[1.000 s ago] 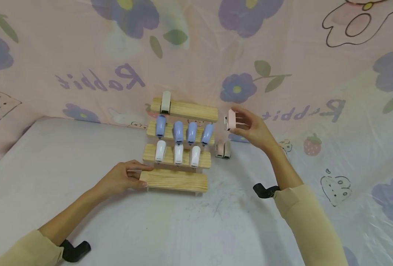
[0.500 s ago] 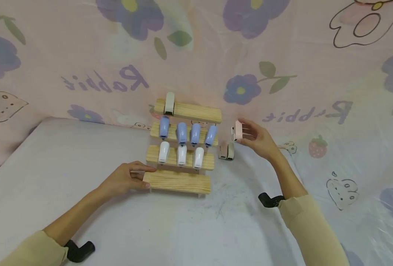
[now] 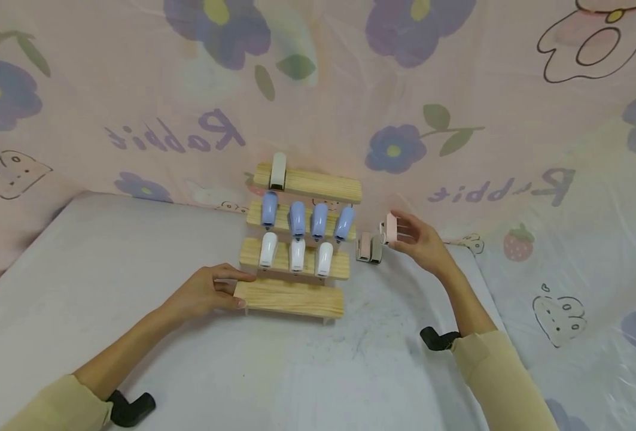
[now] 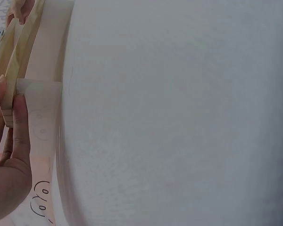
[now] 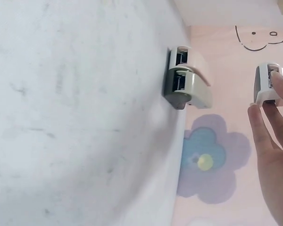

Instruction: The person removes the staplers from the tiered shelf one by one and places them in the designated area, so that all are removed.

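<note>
A tiered wooden display stand (image 3: 291, 297) stands at the middle of the table in the head view. My left hand (image 3: 201, 292) grips the left end of its lowest board, thumb on the front and fingers behind. To the right of the stand, my right hand (image 3: 428, 246) pinches a small pink stapler (image 3: 390, 229) between thumb and fingertips, raised off the table. Just left of it, another pink stapler (image 3: 364, 245) and a grey stapler (image 3: 376, 249) stand side by side on the table. The right wrist view shows the held stapler (image 5: 264, 84) apart from that pair.
Three white staplers (image 3: 297, 256) sit on the second board. Several blue staplers (image 3: 320, 220) line the third, and one off-white stapler (image 3: 278, 170) is at the left of the top board (image 3: 323, 184). A patterned pink curtain (image 3: 307, 102) hangs behind the table (image 3: 199, 377).
My right hand has lowered with the pink stapler toward the pair on the table. The left hand keeps its hold on the stand. The head view has shifted slightly.
</note>
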Demonstrator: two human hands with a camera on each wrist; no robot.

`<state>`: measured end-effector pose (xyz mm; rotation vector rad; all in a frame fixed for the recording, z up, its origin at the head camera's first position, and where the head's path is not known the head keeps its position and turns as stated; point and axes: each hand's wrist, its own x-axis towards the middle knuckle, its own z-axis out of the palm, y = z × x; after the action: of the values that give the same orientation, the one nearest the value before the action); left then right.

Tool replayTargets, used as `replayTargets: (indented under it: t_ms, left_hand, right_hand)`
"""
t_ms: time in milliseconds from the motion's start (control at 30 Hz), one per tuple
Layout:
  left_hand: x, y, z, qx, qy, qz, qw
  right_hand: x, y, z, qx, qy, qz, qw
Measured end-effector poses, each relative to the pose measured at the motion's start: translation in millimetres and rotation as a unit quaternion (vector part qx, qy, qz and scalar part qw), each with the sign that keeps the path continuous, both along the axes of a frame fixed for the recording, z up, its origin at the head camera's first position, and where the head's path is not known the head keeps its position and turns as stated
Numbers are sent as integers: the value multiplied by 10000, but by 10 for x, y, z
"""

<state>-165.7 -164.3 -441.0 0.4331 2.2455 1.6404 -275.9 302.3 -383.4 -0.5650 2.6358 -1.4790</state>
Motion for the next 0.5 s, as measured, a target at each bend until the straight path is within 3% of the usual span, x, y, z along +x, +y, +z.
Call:
replayTargets:
  t_ms: [500]
  left_hand:
    - [15, 10, 3, 34, 25, 40, 10000]
  right_hand:
    - [30, 239, -400, 243, -334, -323, 9986]
